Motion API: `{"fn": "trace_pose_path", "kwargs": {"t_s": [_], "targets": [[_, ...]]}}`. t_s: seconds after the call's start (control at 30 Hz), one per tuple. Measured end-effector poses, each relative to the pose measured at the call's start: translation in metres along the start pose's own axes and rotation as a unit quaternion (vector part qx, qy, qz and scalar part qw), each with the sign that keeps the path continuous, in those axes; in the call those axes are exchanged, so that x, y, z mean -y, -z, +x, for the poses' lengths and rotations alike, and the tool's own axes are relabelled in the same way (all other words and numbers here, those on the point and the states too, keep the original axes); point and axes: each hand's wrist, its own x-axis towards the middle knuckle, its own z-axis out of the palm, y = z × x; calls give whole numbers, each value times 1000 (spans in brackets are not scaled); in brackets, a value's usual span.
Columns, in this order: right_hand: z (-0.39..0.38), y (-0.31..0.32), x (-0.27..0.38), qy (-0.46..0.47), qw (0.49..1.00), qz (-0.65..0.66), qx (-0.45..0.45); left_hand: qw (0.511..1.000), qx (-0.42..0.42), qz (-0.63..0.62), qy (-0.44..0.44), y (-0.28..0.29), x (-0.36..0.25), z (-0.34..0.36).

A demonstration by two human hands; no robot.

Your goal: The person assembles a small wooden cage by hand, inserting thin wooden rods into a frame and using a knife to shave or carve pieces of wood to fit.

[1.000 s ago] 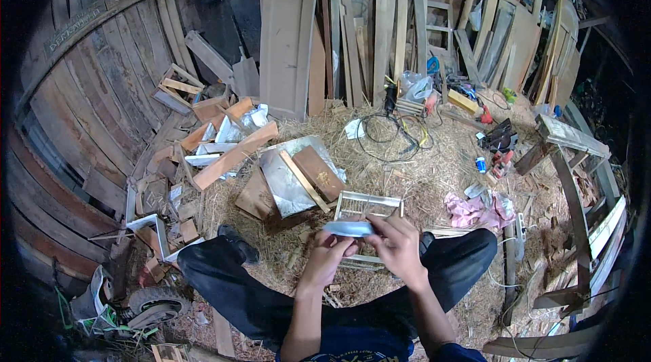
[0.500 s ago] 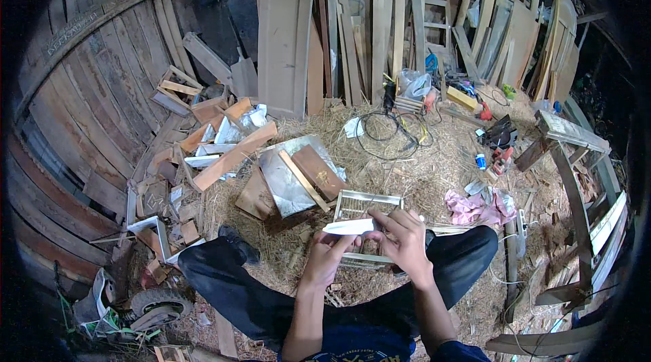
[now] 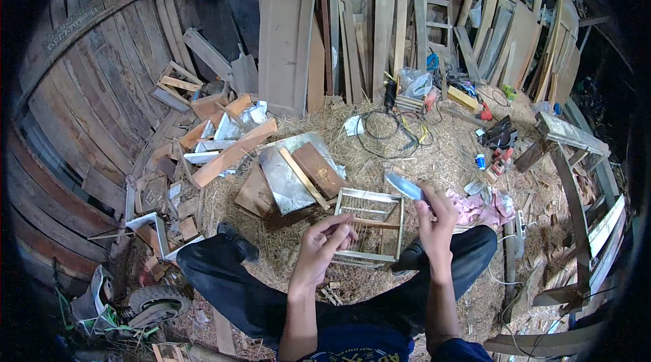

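My right hand [image 3: 436,223] is closed around the handle of a knife [image 3: 405,186]. Its pale blade points up and to the left, and the handle is mostly hidden by my fingers. My left hand [image 3: 321,245] is raised to the left of it, with the fingers curled in and the thumb against them. Whatever that hand pinches, if anything, is too small to make out. Beneath and between the hands lies a small rectangular wooden frame [image 3: 368,255] with thin bars, on the ground between my legs.
Boards [image 3: 313,171] lie on a metal-grey sheet [image 3: 279,189] ahead. Scrap wood [image 3: 234,152] is heaped at the left. Coiled cable [image 3: 386,135], a pink cloth [image 3: 480,207] and a power tool [image 3: 500,162] are on the shaving-covered ground. A wooden trestle [image 3: 573,135] stands at the right.
The knife has moved right and up in my right hand, its blade turning from level to slanted. My hands have drawn apart, and the left has dropped away from the blade with its fingers curled.
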Motion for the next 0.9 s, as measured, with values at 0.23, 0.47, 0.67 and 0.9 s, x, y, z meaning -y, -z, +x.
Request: {"fn": "trace_pose_path", "kwargs": {"t_s": [0.23,0.47,0.67,0.9], "targets": [[-23,-14,24,62,992,31,103,999,16,-25,24,-12,7,5],[-31,-25,39,74,980,90,159,999,-21,29,37,-10,16,1],[-27,-25,35,83,978,97,167,996,10,7,85,-6,13,0],[-23,-23,34,127,977,81,149,994,27,-18,102,-2,14,-1]]}}
